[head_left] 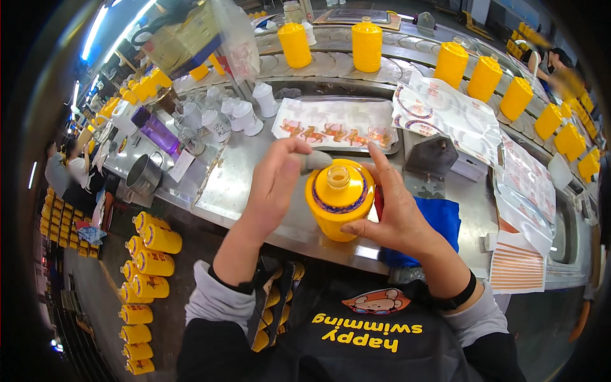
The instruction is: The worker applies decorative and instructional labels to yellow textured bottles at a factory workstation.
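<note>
A yellow bottle [340,202] with a clear neck and a dark patterned band round its shoulder stands tilted at the steel bench's near edge. My right hand [402,213] grips it from the right, thumb on the near side and fingers behind. Just left of the bottle is my left hand [275,181], its fingers bent but apart. A grey cover, seemingly on one of its fingers, points toward the bottle's shoulder. I see nothing held in that hand. Beyond both hands, a sheet of orange-red figure decals [337,132] lies on a metal tray.
Yellow bottles [367,48] stand along a curved conveyor [331,71] at the back. White cups [247,118], a purple bottle [156,130] and a metal mug [145,174] crowd the left. Decal sheets [449,114], a dark metal block [431,155] and a blue cloth [439,223] lie right.
</note>
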The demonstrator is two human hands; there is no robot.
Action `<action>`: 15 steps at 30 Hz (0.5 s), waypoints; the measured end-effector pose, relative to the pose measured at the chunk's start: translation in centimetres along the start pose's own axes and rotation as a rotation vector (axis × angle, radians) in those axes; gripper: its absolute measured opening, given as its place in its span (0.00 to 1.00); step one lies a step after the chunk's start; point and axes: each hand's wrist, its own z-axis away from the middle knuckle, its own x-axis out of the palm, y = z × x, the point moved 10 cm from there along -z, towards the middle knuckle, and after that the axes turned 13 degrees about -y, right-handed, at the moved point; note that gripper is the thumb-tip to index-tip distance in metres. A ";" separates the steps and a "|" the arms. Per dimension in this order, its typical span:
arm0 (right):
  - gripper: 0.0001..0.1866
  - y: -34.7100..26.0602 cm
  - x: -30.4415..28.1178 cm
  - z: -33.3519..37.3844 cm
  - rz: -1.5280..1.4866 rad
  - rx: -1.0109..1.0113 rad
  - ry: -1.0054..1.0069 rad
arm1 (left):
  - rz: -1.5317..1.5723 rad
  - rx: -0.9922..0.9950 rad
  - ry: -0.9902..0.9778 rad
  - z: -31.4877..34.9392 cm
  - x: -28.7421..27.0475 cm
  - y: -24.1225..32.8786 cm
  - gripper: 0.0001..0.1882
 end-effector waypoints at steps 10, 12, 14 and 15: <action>0.59 -0.1 -0.1 0.0 0.084 0.008 0.044 | -0.595 0.287 0.428 9.1 4.8 6.4 0.21; 0.59 0.4 0.1 -0.1 0.045 0.023 0.047 | -0.622 0.296 0.408 9.0 5.8 6.8 0.20; 0.59 0.5 0.1 -0.1 0.006 0.034 0.047 | -0.734 0.358 0.315 8.6 7.5 7.4 0.22; 0.60 0.5 0.1 -0.1 0.007 0.048 0.044 | -0.715 0.345 0.320 8.5 7.2 7.4 0.20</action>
